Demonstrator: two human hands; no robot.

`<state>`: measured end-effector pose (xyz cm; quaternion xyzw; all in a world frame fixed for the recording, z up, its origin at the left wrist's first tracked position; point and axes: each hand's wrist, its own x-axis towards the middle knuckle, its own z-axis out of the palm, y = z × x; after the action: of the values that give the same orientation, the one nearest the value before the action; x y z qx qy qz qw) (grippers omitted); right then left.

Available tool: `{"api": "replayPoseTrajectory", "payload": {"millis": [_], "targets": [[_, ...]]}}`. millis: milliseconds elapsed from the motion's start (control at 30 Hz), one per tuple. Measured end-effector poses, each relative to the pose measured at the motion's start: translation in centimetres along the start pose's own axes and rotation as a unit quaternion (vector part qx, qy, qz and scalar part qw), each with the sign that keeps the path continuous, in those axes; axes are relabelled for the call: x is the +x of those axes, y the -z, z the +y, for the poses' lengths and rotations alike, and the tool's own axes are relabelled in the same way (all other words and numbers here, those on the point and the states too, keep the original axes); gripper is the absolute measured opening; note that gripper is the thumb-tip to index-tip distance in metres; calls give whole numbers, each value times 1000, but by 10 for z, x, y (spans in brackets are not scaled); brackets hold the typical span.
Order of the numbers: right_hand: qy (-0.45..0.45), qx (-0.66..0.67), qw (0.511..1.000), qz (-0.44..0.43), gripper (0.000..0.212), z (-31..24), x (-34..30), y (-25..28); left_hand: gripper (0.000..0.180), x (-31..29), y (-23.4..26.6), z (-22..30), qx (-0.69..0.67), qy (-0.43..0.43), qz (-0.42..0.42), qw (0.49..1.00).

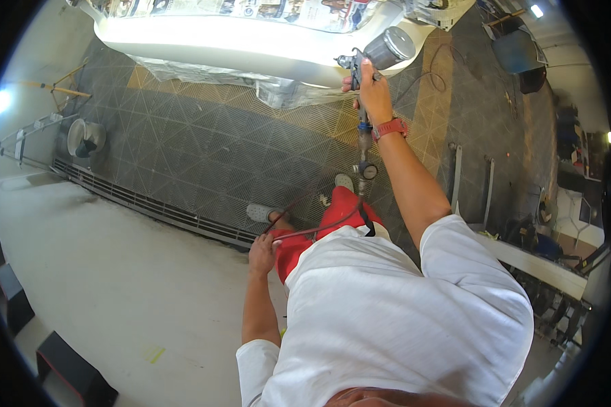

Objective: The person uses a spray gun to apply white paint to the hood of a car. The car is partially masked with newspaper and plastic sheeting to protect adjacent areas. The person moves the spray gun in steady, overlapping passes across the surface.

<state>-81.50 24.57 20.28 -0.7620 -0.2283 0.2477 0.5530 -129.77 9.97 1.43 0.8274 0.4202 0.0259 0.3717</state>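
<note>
Right hand clamped on metal spray gun; left hand grips thin dark hose; glossy white panel ahead.

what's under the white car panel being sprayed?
Under the white panel hangs crumpled clear masking film, and below that lies the grey and tan grid floor tiling. The spray gun in the right hand covers the panel's right end; any stand is hidden.

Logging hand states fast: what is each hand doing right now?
Left hand: closed on the air hose.
Right hand: closed on the spray gun.
</note>
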Motion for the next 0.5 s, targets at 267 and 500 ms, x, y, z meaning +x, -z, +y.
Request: {"api": "replayPoseTrajectory", "payload": {"millis": [267, 500], "targets": [[-28, 68, 960, 270, 58, -19, -8, -6, 29, -9, 129, -65, 57, 39, 1, 998], [-40, 38, 969, 240, 53, -29, 1, -86, 31, 32, 195, -122, 68, 28, 39, 997]]}}
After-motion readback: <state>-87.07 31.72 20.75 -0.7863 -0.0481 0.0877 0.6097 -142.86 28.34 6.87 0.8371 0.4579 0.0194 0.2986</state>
